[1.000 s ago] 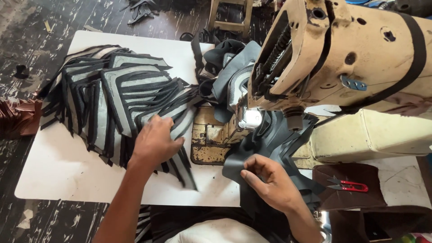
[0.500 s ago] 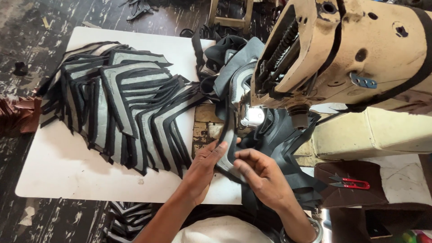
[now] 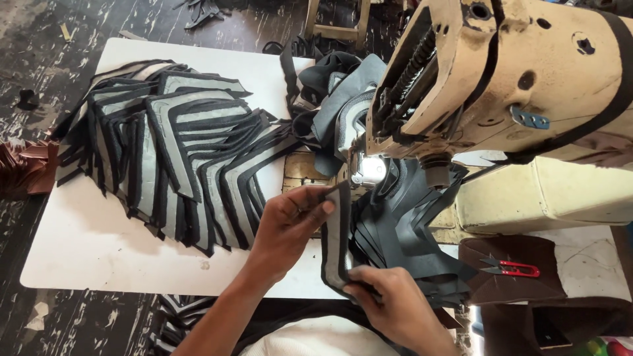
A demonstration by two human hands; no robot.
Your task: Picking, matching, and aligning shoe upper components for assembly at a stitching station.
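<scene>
Head view puts us right over the sewing table (image 3: pixel 86 250), white top, w/ a big cream sewing machine (image 3: pixel 521 86) at upper right. Our left hand (image 3: pixel 287 221) pinches the top edge of a grey-and-black cut piece (image 3: pixel 336 240) — thumb and fingers closed on it, piece held upright just in front of the machine's lit needle area (image 3: pixel 370 169). Our right hand (image 3: pixel 389 300) grips the same piece at its bottom end, fingers curled under it, so the piece is stretched between both hands above the table's near edge.

Left of the hands, a fanned stack of angled grey pieces w/ black borders (image 3: pixel 171 165) lies across the table, overlapping like shingles. Just right of the held piece there's a pile of dark pieces (image 3: pixel 409 231) under the machine head, touching or nearly touching the held one — can't tell which. More grey and black material (image 3: pixel 336 86) is heaped behind the machine's needle end.

Far right, red-handled thread snips (image 3: pixel 511 267) rest on a brown surface (image 3: pixel 514 290), well apart from both hands. Brown scraps (image 3: pixel 26 168) sit off the table's left edge, on the dark floor (image 3: pixel 39 59).
</scene>
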